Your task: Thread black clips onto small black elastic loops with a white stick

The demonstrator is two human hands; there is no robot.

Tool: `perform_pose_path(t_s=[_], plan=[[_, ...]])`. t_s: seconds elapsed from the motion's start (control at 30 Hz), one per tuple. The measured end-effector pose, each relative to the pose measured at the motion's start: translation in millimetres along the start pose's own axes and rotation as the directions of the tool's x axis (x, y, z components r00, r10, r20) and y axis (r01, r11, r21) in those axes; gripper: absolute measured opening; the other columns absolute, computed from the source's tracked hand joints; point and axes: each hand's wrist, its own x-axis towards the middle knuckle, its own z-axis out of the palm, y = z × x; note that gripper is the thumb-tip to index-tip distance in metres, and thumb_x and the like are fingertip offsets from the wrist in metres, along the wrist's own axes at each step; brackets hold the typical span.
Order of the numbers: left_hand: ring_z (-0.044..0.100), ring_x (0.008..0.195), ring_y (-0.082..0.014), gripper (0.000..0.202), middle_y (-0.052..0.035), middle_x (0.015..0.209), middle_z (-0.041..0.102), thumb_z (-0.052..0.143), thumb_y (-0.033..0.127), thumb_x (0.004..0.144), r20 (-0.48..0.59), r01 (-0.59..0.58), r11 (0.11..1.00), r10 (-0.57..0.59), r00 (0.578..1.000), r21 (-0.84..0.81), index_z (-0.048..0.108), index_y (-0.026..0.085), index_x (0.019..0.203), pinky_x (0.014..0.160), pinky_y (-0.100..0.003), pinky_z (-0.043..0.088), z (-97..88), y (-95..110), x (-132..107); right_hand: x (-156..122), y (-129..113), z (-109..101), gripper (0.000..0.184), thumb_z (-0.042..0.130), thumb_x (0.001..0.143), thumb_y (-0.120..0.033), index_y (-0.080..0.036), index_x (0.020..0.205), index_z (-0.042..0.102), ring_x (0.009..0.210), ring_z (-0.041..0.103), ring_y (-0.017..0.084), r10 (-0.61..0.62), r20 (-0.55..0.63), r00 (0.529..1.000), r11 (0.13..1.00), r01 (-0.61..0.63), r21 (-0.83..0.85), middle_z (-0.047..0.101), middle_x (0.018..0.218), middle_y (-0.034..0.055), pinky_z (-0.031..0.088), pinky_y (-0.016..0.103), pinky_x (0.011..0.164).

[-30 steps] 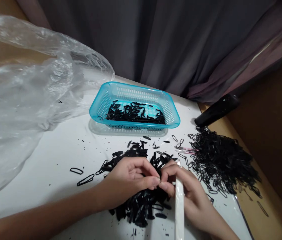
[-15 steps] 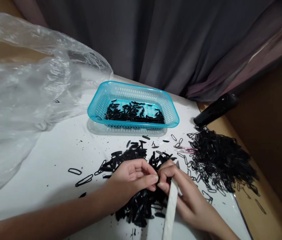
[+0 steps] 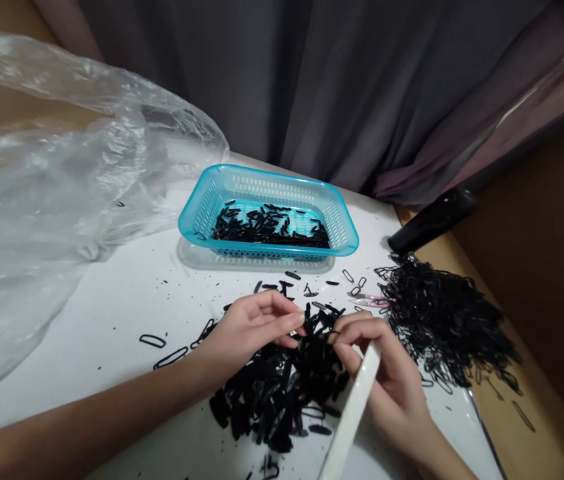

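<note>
My left hand [image 3: 257,327] hovers over the heap of small black rubber-like pieces [image 3: 282,393], thumb and forefinger pinched. Whatever its fingertips hold, if anything, I cannot make out. To its right, my right hand [image 3: 382,373] is closed around a long white-handled tool [image 3: 349,417], whose far end is hidden by the fingers. A thin dark bit of a black piece [image 3: 333,333] shows at the right thumb and forefinger. The two hands are slightly apart. Flat slivers and some open oval loops make up the heap.
Behind the heap stands a blue slotted basket [image 3: 267,175] with black pieces inside. A larger pile of black loops [image 3: 452,320] lies at right, beside pink-handled snips [image 3: 375,302] and a black cylindrical object [image 3: 432,220]. Clear plastic sheeting [image 3: 62,193] covers the left.
My hands have drawn apart: the left moved slightly up and left, the right moved to the right. The white-handled tool has tilted, and its grey pointed tip no longer shows.
</note>
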Motion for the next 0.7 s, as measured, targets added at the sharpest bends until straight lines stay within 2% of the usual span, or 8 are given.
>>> perform_pose_path(t_s=[0.17, 0.33, 0.47, 0.57, 0.7], plan=[[0.064, 0.061, -0.0057, 0.026, 0.0034, 0.070, 0.068, 0.086, 0.033, 0.070, 0.035, -0.026, 1.000, 0.027, 0.999, -0.018, 0.070, 0.014, 0.078, 0.057, -0.013, 0.054, 2.1, 1, -2, 2, -1, 4, 0.011, 0.054, 0.099, -0.019, -0.029, 0.099, 0.058, 0.094, 0.059, 0.013, 0.097, -0.027, 0.995, 0.994, -0.095, 0.061, 0.064, 0.098, -0.0022, 0.046, 0.023, 0.082], [0.065, 0.067, -0.0074, 0.019, 0.0021, 0.071, 0.069, 0.083, 0.029, 0.075, 0.090, -0.021, 1.000, 0.022, 0.996, -0.010, 0.070, 0.014, 0.077, 0.060, -0.014, 0.056, 2.4, 0, -2, 3, -1, 7, 0.014, 0.059, 0.097, -0.027, -0.034, 0.107, 0.065, 0.076, 0.057, 0.011, 0.251, 0.011, 0.968, 0.965, -0.251, 0.071, 0.063, 0.086, -0.0039, 0.044, 0.022, 0.067], [0.066, 0.072, -0.0096, 0.014, 0.0018, 0.075, 0.068, 0.081, 0.026, 0.076, 0.086, -0.070, 0.997, 0.068, 0.994, 0.027, 0.071, 0.016, 0.079, 0.062, -0.015, 0.057, 2.0, -7, -3, 4, -1, 11, 0.007, 0.067, 0.091, -0.034, -0.032, 0.098, 0.069, 0.066, 0.052, 0.011, 0.359, -0.001, 0.933, 0.919, -0.354, 0.172, 0.060, 0.074, -0.0046, 0.041, 0.022, 0.060], [0.066, 0.070, -0.0086, 0.012, 0.0016, 0.079, 0.068, 0.080, 0.025, 0.077, 0.071, -0.090, 0.992, 0.084, 0.994, 0.087, 0.071, 0.017, 0.080, 0.063, -0.016, 0.057, 1.8, -12, -6, 6, 0, 11, 0.007, 0.072, 0.086, -0.033, -0.028, 0.087, 0.068, 0.065, 0.051, 0.011, 0.370, 0.001, 0.929, 0.914, -0.365, 0.177, 0.058, 0.072, -0.0050, 0.040, 0.022, 0.060], [0.066, 0.068, -0.0083, 0.009, 0.0017, 0.080, 0.069, 0.077, 0.024, 0.079, 0.060, -0.093, 0.977, 0.083, 0.995, 0.190, 0.071, 0.018, 0.080, 0.064, -0.016, 0.056, 2.4, -12, -10, 8, -1, 9, 0.008, 0.069, 0.089, -0.028, -0.025, 0.083, 0.066, 0.070, 0.054, 0.012, 0.308, 0.027, 0.951, 0.947, -0.309, 0.091, 0.059, 0.076, -0.0039, 0.041, 0.024, 0.065]])
